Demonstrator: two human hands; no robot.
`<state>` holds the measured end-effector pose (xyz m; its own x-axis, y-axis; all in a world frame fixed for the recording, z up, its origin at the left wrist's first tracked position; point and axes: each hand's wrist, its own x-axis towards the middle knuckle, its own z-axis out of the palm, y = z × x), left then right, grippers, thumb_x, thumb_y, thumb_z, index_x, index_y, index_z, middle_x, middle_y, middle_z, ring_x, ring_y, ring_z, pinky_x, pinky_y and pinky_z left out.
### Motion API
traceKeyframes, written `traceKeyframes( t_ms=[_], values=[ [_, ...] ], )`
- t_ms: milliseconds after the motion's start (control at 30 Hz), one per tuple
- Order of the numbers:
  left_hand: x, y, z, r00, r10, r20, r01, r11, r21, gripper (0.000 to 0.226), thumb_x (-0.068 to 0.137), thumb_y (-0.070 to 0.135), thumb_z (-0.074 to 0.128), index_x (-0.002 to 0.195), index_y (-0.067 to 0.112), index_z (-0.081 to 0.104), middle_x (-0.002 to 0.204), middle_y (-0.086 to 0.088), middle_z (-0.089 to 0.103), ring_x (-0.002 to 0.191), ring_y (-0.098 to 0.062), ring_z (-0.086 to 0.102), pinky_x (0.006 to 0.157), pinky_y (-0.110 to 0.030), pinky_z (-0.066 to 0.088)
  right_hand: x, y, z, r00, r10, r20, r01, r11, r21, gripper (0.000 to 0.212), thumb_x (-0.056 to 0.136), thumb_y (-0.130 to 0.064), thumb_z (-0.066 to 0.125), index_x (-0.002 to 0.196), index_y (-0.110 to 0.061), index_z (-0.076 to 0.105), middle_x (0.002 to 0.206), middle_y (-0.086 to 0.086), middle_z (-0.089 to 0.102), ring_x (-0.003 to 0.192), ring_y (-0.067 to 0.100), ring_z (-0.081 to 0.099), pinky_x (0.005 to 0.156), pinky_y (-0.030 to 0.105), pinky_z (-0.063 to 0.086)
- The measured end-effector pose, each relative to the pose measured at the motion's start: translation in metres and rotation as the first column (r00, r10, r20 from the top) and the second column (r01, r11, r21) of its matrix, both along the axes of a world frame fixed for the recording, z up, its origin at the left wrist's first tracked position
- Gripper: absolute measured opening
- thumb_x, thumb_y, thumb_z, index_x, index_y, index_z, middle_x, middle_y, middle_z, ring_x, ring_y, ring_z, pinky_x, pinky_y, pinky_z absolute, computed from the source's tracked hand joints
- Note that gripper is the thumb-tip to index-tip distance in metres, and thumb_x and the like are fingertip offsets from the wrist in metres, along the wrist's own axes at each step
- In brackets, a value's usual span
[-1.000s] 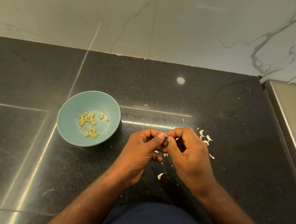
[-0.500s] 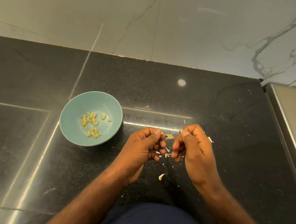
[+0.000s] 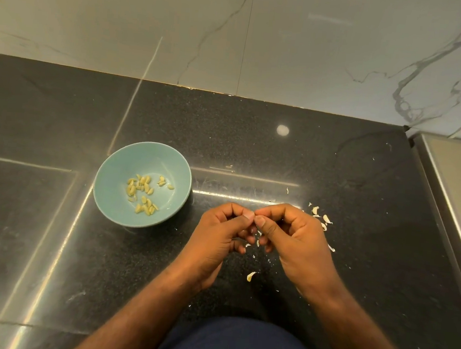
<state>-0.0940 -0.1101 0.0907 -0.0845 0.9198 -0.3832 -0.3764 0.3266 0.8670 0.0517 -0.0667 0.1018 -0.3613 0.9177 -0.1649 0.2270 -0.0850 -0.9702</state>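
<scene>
left hand point(image 3: 217, 236) curled, thumb and forefinger pinched | right hand point(image 3: 297, 242) likewise, tips meeting the left's | anything pinched is hidden, cannot tell | husk scraps point(image 3: 326, 219) on worktop point(image 3: 255, 137) just right of right hand | bowl point(image 3: 117, 163) of pods point(image 3: 140, 191) left of left hand

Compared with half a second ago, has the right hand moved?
Yes: the right hand swung its fingers left, toward the blue bowl, closing the gap to the left hand.

Bowl point(image 3: 117, 163) blocks left-front; husk scraps point(image 3: 326, 219) litter right-front; counter point(image 3: 255, 137) beyond open to wall point(image 3: 305, 55); steel ledge point(image 3: 459, 179) bounds right side
</scene>
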Motion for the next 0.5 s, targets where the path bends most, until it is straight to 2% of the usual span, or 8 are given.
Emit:
traceKeyframes(
  t_ms=[100, 233, 333, 400, 433, 500],
  values=[
    [0.001, 0.0, -0.001, 1.0, -0.001, -0.01, 0.0, 1.0, -0.022, 0.017, 0.099, 0.014, 0.052, 0.092, 0.005, 0.064, 0.073, -0.005, 0.062, 0.065, -0.011, 0.058, 0.055, -0.022, 0.043, 0.0, 0.0, -0.002, 0.999, -0.019, -0.03, 0.018, 1.0, -0.019, 0.009, 0.091, -0.008, 0.067, 0.096, -0.014, 0.072, 0.079, 0.002, 0.072, 0.065, 0.014, 0.064, 0.058, 0.025, 0.053],
    [0.003, 0.001, -0.004, 0.998, 0.021, -0.063, -0.023, 0.999, -0.036, 0.02, 0.099, 0.012, 0.046, 0.087, 0.006, 0.06, 0.073, -0.006, 0.06, 0.063, -0.011, 0.056, 0.055, -0.024, 0.041, 0.0, 0.001, -0.006, 0.985, -0.059, -0.164, 0.042, 0.994, -0.105, 0.009, 0.088, -0.006, 0.066, 0.096, -0.006, 0.07, 0.074, 0.003, 0.07, 0.065, 0.015, 0.064, 0.055, 0.025, 0.052],
    [0.001, 0.002, -0.009, 0.991, 0.043, -0.128, -0.048, 0.998, -0.036, 0.029, 0.104, 0.018, 0.041, 0.083, 0.006, 0.058, 0.07, -0.005, 0.062, 0.062, -0.013, 0.057, 0.053, -0.024, 0.041, -0.003, 0.003, -0.007, 0.952, -0.1, -0.289, 0.025, 0.967, -0.252, 0.015, 0.083, -0.006, 0.066, 0.098, -0.002, 0.067, 0.09, 0.013, 0.073, 0.073, 0.021, 0.068, 0.059, 0.027, 0.054],
    [-0.001, 0.002, -0.016, 0.97, 0.039, -0.238, -0.043, 0.999, -0.012, 0.039, 0.106, 0.026, 0.04, 0.079, 0.005, 0.059, 0.066, -0.002, 0.061, 0.06, -0.01, 0.057, 0.051, -0.021, 0.043, -0.005, 0.005, -0.008, 0.904, -0.17, -0.392, -0.003, 0.915, -0.404, 0.014, 0.088, 0.008, 0.057, 0.099, 0.002, 0.064, 0.097, 0.02, 0.072, 0.08, 0.025, 0.07, 0.065, 0.028, 0.057],
    [-0.003, 0.003, -0.022, 0.944, 0.038, -0.326, -0.039, 0.999, 0.002, 0.042, 0.107, 0.029, 0.04, 0.079, 0.005, 0.06, 0.065, -0.001, 0.061, 0.058, -0.007, 0.057, 0.051, -0.019, 0.043, -0.006, 0.005, -0.008, 0.879, -0.21, -0.428, -0.018, 0.882, -0.47, 0.021, 0.089, 0.013, 0.049, 0.101, 0.003, 0.063, 0.098, 0.021, 0.071, 0.084, 0.027, 0.071, 0.069, 0.029, 0.059],
    [-0.008, 0.005, -0.04, 0.845, 0.062, -0.531, -0.052, 0.998, 0.033, 0.039, 0.106, 0.03, 0.04, 0.082, 0.008, 0.061, 0.065, 0.002, 0.06, 0.054, -0.001, 0.054, 0.053, -0.017, 0.044, -0.011, 0.007, -0.009, 0.838, -0.272, -0.473, -0.041, 0.833, -0.551, 0.028, 0.09, 0.012, 0.041, 0.104, 0.003, 0.062, 0.102, 0.022, 0.07, 0.094, 0.03, 0.071, 0.079, 0.033, 0.061]
  ],
)
